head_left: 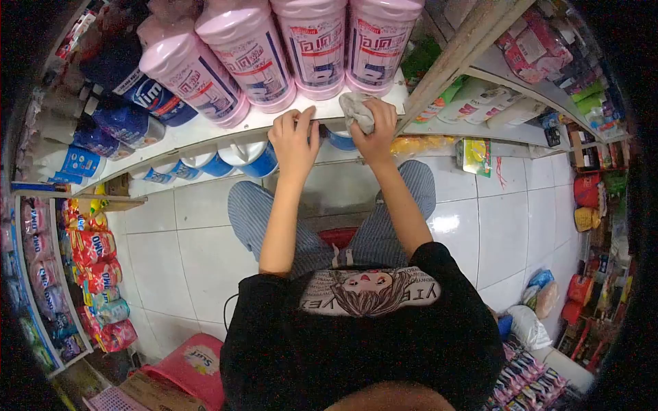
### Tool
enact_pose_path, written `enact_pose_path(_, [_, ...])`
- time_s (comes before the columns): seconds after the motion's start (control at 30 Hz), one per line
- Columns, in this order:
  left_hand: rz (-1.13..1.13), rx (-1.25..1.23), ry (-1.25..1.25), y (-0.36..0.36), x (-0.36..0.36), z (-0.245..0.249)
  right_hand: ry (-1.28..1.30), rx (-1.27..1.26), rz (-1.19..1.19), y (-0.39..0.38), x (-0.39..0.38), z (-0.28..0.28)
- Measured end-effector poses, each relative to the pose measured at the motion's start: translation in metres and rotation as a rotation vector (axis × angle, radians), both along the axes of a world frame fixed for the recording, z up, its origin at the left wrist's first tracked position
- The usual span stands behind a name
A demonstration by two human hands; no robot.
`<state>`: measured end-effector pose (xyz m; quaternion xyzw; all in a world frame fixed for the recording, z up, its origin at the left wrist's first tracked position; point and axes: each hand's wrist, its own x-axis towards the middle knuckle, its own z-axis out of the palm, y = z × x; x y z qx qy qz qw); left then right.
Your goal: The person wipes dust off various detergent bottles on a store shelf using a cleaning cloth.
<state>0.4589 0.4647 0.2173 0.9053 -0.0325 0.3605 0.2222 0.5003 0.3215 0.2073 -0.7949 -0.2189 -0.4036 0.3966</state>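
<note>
Shirt [363,329]; hands [295,142] [375,131] half-curled, right gripping cloth [356,111].

Indoor wide-angle view, fairly bright in the middle. Black surrounds the round picture area and fills all 4 corners, lightly speckled with colored noise. The side shelves [510,135] curve and stretch toward the rim, where small print looks soft. White glare shines on the floor tiles [449,221]; paler highlights touch the pink bottles [255,68]. Folds fade into the dark shirt [384,342].

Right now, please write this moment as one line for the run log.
left hand: at shelf edge | right hand: holding cloth | pink bottles: upright on shelf
</note>
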Motion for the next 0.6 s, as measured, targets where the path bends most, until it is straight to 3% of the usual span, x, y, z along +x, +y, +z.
enact_pose_path(0.2, [0.026, 0.096, 0.128, 0.000, 0.000, 0.008, -0.004, -0.011, 0.012, -0.001, 0.001, 0.000])
enact_pose_path(0.5, [0.000, -0.109, -0.092, -0.009, -0.018, 0.015, 0.018, 0.005, 0.018, -0.001, -0.004, 0.003])
enact_pose_path(0.57, [-0.308, -1.144, 0.195, -0.017, -0.035, 0.023, 0.032, -0.001, 0.013, -0.001, -0.005, 0.004])
enact_pose_path(0.6, [-0.395, -1.422, 0.220, -0.020, -0.043, 0.035, 0.046, -0.006, 0.009, -0.001, -0.006, 0.005])
